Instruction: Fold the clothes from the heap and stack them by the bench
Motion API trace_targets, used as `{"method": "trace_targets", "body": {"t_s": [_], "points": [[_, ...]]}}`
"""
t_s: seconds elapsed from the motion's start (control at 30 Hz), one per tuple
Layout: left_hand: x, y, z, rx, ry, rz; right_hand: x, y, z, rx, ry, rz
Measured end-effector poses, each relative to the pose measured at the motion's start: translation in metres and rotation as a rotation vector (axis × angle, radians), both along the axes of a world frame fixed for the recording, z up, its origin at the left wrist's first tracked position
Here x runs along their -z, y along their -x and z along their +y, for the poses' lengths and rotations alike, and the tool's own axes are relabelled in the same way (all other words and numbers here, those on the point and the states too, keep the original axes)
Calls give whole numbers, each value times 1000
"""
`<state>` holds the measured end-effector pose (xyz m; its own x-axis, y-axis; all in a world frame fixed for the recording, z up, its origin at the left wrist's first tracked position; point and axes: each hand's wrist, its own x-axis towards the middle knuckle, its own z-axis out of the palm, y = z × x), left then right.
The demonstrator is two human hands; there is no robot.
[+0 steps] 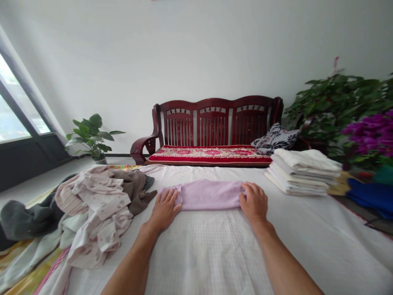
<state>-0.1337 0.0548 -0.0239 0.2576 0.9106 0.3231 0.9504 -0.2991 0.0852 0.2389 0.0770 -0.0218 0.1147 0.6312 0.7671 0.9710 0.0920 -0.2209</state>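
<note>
A lilac ribbed garment, folded into a long flat strip, lies on the white cloth in front of me. My left hand rests flat on its left end, fingers stretched out and apart. At the opposite end, my right hand has its fingers bent around the edge of the fabric, with the thumb close to the index finger. Part of each end of the garment is hidden under the hands.
Rumpled clothes are heaped at left. On the right stands a stack of folded white fabric, with blue cloth beyond it. Behind are a wooden bench, a patterned cushion and potted plants.
</note>
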Motion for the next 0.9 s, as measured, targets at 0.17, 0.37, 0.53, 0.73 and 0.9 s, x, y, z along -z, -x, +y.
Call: {"method": "trace_targets", "body": {"t_s": [0.17,0.37,0.53,0.73,0.9], "points": [[-15,-1,-6,34,-15,-61,-4,7,-3,-139,36,17],[-27,-14,-9,-40,-41,-103,-5,21,-5,-296,93,-10],[-23,-13,-8,-48,-47,-157,-4,21,-3,-324,113,14],[-25,-5,-10,-12,-37,-254,-1,20,-1,-307,143,25],[-26,-2,-9,-8,-17,-338,-1,20,-2,-305,133,14]]}}
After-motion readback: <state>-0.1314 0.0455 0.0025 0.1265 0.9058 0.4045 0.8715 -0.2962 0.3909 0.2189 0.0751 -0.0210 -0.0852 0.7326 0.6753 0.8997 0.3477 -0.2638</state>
